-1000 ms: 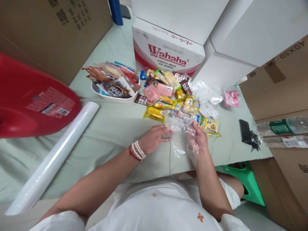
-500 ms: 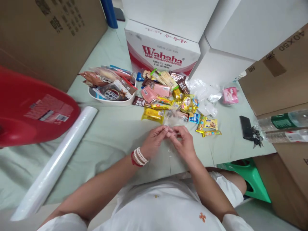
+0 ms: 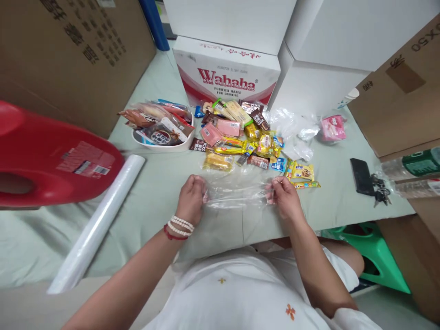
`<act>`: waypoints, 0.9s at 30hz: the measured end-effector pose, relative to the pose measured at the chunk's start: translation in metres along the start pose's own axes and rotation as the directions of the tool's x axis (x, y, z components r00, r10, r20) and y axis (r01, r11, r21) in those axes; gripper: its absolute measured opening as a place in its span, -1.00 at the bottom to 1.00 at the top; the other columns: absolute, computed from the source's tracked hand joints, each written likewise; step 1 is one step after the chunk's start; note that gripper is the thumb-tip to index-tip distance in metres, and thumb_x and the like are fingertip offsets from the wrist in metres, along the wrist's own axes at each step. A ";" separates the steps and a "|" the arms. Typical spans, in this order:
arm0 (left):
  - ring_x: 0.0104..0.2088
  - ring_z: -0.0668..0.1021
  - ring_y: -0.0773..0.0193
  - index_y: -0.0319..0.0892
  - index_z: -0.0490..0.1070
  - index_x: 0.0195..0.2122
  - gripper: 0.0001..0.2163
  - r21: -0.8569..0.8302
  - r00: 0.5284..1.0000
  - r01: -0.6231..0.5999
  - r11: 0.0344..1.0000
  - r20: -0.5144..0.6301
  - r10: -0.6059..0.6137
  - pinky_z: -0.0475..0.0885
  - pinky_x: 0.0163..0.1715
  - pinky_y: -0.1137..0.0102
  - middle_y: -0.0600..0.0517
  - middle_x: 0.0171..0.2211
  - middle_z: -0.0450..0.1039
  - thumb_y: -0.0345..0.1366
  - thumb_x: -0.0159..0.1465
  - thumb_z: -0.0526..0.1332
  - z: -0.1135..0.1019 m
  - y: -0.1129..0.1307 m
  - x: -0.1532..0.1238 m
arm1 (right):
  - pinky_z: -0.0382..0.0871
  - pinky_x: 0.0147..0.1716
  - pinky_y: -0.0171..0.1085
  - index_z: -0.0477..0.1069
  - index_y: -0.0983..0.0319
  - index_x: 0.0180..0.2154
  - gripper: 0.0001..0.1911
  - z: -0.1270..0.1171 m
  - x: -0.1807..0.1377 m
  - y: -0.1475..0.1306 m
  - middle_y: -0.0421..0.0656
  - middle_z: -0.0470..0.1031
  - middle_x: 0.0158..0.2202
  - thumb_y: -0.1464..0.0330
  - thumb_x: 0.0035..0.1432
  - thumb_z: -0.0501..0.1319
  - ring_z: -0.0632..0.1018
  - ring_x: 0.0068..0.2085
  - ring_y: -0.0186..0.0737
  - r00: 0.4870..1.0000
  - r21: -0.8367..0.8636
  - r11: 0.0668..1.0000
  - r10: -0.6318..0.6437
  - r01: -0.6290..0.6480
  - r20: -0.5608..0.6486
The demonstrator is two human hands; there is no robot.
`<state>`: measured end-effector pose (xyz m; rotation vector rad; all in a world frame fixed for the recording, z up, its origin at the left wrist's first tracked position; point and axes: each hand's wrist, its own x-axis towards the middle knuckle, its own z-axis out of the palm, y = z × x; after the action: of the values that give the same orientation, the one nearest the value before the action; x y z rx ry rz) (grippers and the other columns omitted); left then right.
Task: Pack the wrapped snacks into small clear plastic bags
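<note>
A clear plastic bag (image 3: 237, 190) is stretched sideways between my two hands, low over the green cloth. My left hand (image 3: 192, 198), with white and red bracelets at the wrist, is closed on the bag's left side. On the right side, my right hand (image 3: 284, 196) pinches the bag's other edge. Just beyond the bag lies a pile of wrapped snacks, among them a yellow packet (image 3: 218, 161), pink packets (image 3: 211, 134), a brown cocoa packet (image 3: 260, 119) and a small cookie packet (image 3: 303, 171).
A white basket (image 3: 163, 147) of packaged snacks stands left of the pile. Crumpled clear bags (image 3: 292, 130) and a pink packet (image 3: 333, 128) lie right. A plastic film roll (image 3: 99, 224), red jug (image 3: 62, 156), Wahaha box (image 3: 227, 75), black phone (image 3: 361, 176) and keys (image 3: 381, 190) surround it.
My hands were together in front of the pile; they have moved apart, left and right, spreading the clear bag between them. The view has shifted slightly.
</note>
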<state>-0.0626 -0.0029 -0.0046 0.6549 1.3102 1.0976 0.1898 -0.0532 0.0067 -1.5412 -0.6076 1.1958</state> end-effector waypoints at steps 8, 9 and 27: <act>0.25 0.34 -0.09 -0.16 0.36 0.03 -0.69 0.761 0.714 -0.469 0.448 0.029 0.699 0.16 0.31 -0.06 -0.24 0.11 0.38 -0.15 0.31 0.20 0.001 0.004 -0.015 | 0.27 -0.73 -0.38 0.35 0.13 -0.31 -0.72 0.001 0.022 0.013 -0.33 0.45 -0.54 0.12 0.13 0.34 0.45 -0.62 -0.31 0.997 -0.154 0.985 -0.074 0.076 0.015; 0.32 0.28 -0.12 -0.14 0.39 0.05 -0.68 0.773 0.682 -0.537 0.337 0.163 0.713 0.03 0.37 -0.10 -0.24 0.15 0.38 -0.17 0.31 0.21 0.003 0.005 -0.019 | 0.25 -0.74 -0.39 0.34 0.13 -0.31 -0.72 0.002 0.023 0.011 -0.33 0.45 -0.55 0.14 0.12 0.35 0.45 -0.63 -0.32 0.999 -0.117 0.992 -0.051 0.052 0.011; 0.40 0.32 -0.02 0.02 0.34 0.32 -0.51 0.607 0.621 -0.739 0.292 0.782 -0.054 -0.23 0.43 -0.16 -0.13 0.38 0.32 -0.02 0.41 0.08 -0.033 0.009 0.017 | 0.14 -0.65 -0.37 0.47 0.21 -0.05 -0.44 -0.066 0.015 -0.025 -0.25 0.50 -0.44 0.10 -0.04 0.48 0.31 -0.60 -0.38 0.995 -0.252 0.968 0.023 0.003 0.099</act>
<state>-0.0979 0.0099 -0.0102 2.1604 0.9617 0.1890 0.2601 -0.0601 0.0212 -1.7033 -0.8463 1.2469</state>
